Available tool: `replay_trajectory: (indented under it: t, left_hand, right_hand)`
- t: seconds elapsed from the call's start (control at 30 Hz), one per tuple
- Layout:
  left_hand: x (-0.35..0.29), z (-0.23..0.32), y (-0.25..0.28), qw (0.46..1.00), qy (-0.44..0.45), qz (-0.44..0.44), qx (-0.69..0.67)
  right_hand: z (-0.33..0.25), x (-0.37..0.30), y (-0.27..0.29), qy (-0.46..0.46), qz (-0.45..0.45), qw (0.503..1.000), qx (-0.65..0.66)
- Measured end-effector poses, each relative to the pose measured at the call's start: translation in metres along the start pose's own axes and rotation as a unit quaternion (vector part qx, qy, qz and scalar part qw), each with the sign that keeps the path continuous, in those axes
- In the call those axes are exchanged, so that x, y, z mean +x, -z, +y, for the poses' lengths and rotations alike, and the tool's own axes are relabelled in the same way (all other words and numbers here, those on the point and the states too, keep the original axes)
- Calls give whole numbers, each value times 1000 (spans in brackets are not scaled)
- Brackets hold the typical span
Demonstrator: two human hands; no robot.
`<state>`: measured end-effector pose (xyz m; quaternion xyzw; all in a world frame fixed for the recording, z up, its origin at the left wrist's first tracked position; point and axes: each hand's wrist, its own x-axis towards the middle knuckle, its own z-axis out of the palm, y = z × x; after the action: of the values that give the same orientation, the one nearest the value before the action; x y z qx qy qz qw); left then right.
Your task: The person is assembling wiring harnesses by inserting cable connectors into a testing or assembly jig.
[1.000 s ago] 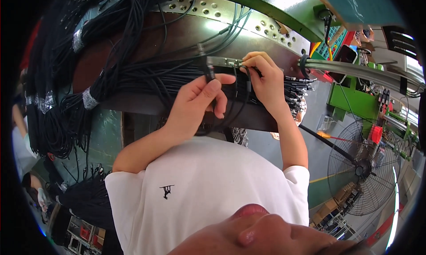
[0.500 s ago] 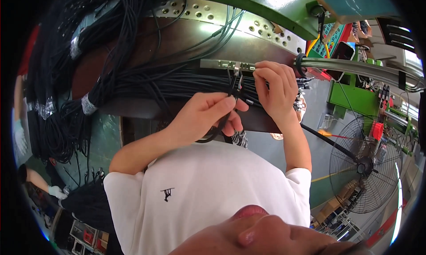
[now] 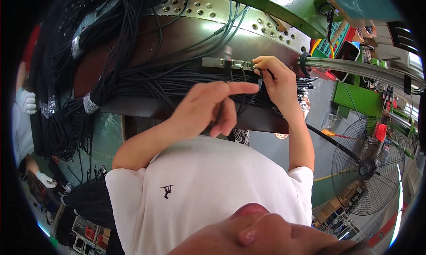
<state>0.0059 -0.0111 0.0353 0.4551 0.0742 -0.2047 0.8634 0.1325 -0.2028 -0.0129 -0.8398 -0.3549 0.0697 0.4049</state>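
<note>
A narrow metal strip fixture [image 3: 213,62] with small slots lies across the dark brown bench, behind a thick bundle of black cables [image 3: 177,80]. My right hand [image 3: 282,82] pinches the end of a black cable at the strip's right part; its fingertips partly hide that end. In front of the bundle is my left hand [image 3: 206,106], its index finger stretched to the right and its other fingers curled round another black cable [image 3: 227,71]. That cable stands up past the knuckles, and its metal-tipped end is blurred over the strip.
A perforated metal plate [image 3: 195,7] and a green machine frame [image 3: 266,2] stand behind the bench. Tied cable bundles [image 3: 91,103] hang at the left. A co-worker's gloved hands [image 3: 27,100] show at far left. A large floor fan [image 3: 366,168] stands at right.
My left index finger has stretched out, and the cable in that hand has swung up and left of the strip's middle. My right fingers have closed at the strip's right part.
</note>
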Motion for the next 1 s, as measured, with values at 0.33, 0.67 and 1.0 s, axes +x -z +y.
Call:
replay_trajectory:
  t: [0.33, 0.67, 1.0]
  left_hand:
    - [20, -13, 2, 996, 41, -75, 6]
    - [32, -10, 1, 993, 63, -95, -16]
    - [50, 14, -13, 991, 109, -26, -70]
  right_hand:
    - [3, -3, 1, 34, -5, 999, -37]
    - [6, -4, 11, 75, 34, 996, -36]
    - [-29, -1, 27, 318, 166, 886, -295]
